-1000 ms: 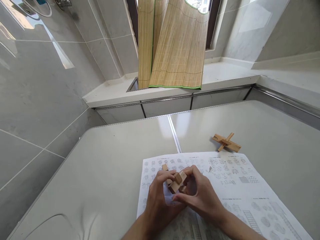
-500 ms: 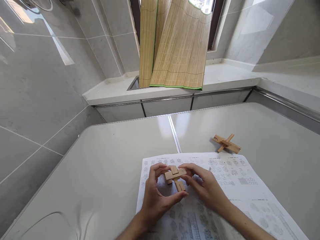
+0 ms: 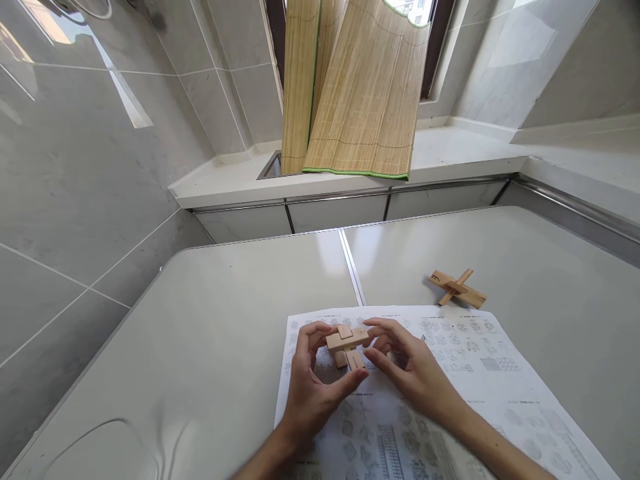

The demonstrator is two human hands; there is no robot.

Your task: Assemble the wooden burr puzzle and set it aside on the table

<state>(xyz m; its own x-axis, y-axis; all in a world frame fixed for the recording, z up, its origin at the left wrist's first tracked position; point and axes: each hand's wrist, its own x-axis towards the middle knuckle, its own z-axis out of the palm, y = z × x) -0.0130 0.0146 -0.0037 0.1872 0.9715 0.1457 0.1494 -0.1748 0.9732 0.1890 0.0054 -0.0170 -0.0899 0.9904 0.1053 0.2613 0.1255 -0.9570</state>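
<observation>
Over the printed sheet (image 3: 465, 387), my left hand (image 3: 313, 383) holds a small wooden burr puzzle (image 3: 347, 340) made of several interlocked bars. Its thumb presses the near end of one bar, and its fingers curl round the far left side. My right hand (image 3: 413, 367) is at the puzzle's right end, with curled fingertips against the end of the crossing bar and the thumb just below. Beyond the sheet, to the right, lies a second group of crossed wooden bars (image 3: 457, 289), one bearing a dark mark.
The pale table (image 3: 225, 320) has a metal seam strip (image 3: 353, 267) across it. Behind stands a white ledge (image 3: 460, 150) with a bamboo mat (image 3: 365, 93) hanging over it by the window. Grey tiled walls (image 3: 100, 167) rise on the left.
The puzzle has tilted and turned slightly between my hands, its near bar shifting left and up. My right fingers have moved a little along its right end. The view has shifted slightly.
</observation>
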